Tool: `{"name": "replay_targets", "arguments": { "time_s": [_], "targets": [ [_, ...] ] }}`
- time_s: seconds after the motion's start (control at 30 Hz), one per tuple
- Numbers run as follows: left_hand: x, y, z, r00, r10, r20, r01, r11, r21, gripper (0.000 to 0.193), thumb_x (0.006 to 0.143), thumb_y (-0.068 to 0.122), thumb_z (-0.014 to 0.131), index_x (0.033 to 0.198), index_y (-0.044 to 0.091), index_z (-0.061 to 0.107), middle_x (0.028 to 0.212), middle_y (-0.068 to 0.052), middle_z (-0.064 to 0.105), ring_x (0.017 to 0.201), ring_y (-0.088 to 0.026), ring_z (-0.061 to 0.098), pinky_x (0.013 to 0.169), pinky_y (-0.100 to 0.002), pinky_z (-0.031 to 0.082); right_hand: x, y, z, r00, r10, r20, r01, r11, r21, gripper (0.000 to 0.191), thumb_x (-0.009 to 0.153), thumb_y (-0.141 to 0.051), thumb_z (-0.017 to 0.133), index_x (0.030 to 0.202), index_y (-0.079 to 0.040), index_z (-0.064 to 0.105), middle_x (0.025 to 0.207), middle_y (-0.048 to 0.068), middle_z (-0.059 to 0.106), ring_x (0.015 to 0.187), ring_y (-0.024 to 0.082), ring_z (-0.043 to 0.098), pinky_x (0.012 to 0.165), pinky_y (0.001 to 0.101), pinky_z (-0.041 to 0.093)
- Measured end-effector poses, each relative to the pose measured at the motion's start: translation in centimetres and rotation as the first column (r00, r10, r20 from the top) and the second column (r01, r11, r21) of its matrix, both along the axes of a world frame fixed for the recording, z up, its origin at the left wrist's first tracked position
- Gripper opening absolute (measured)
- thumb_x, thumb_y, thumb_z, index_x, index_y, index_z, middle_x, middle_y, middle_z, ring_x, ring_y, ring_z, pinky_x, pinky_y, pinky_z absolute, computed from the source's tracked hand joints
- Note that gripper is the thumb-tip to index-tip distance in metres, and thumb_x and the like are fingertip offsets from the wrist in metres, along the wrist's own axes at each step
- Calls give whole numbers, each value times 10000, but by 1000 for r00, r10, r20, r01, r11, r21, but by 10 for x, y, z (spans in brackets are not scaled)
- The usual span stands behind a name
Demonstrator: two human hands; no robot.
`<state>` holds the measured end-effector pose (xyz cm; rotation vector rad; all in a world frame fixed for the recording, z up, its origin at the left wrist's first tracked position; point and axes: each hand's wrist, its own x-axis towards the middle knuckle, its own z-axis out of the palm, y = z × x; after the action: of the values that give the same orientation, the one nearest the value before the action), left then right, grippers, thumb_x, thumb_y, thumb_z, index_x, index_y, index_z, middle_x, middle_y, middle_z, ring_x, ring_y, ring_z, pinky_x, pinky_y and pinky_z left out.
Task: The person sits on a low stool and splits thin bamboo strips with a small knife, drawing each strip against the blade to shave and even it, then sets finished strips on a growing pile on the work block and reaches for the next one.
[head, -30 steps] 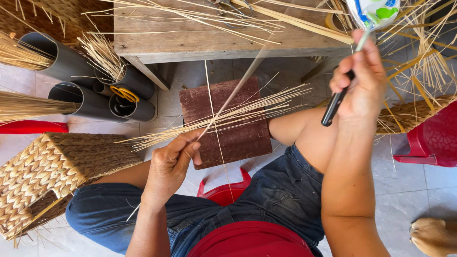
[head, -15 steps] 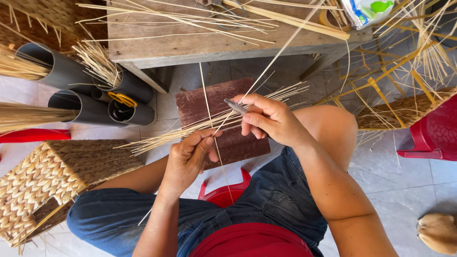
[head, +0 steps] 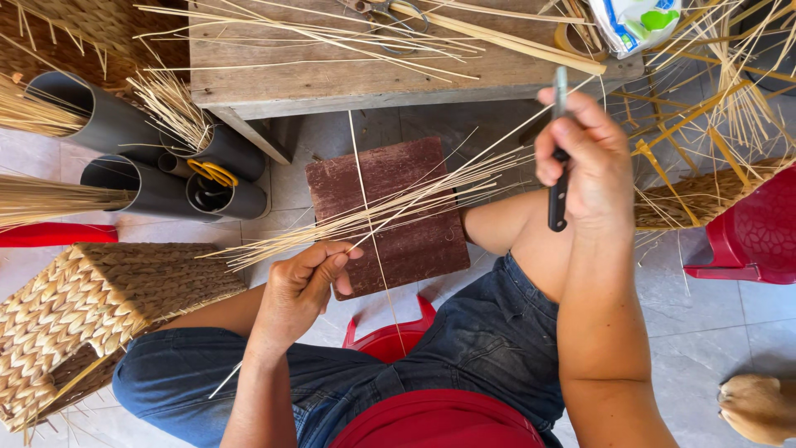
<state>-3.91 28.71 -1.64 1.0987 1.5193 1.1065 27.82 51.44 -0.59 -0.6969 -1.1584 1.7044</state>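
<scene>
So I see left hand (head: 305,282) pinching a fan of thin pale straw strips (head: 390,207) at its fingertips; right hand (head: 584,162) fisted round a black-handled knife (head: 559,178) (blade up). White-green glossy packet (head: 634,21) lies just beyond those knuckles.

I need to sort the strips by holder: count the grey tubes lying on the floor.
4, clustered at left beside the wooden table: upper-left tube, tube below it, tube holding yellow rings, tube above that. A smaller one may hide between them.

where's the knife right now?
Head view, upper right: the knife is gripped upright in the right hand, above the knee and just below the wooden table edge.
</scene>
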Motion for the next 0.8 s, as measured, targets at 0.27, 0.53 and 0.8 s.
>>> {"name": "replay_targets", "arguments": {
  "time_s": [0.27,0.53,0.8],
  "targets": [
    [0,8,13,997,53,-63,-49,997,57,200,1019,147,591,1118,77,750,619,10,661,446,-14,484,403,-208,393,17,12,-2,983,-147,-107,145,989,-31,327,1122,-166,627,1423,-38,645,864,57,642,564,70,477,502,215,371],
    [29,37,13,957,9,-288,34,989,144,148,997,129,655,1116,116,742,740,-29,736,674,-103,726,628,-279,556,-46,-18,-34,996,92,8,-91,992,-87,216,1061,-203,665,1173,-21,700,875,62,659,531,66,458,475,233,371],
    [26,5,-2,686,507,-522,-109,781,615,293,885,6,721,1168,84,709,1235,-124,639,1213,-348,591,1008,-425,475,-20,37,-26,976,-210,64,215,971,-100,191,1079,-265,729,1079,-76,703,914,54,672,567,80,440,528,257,359]
  ]
}}
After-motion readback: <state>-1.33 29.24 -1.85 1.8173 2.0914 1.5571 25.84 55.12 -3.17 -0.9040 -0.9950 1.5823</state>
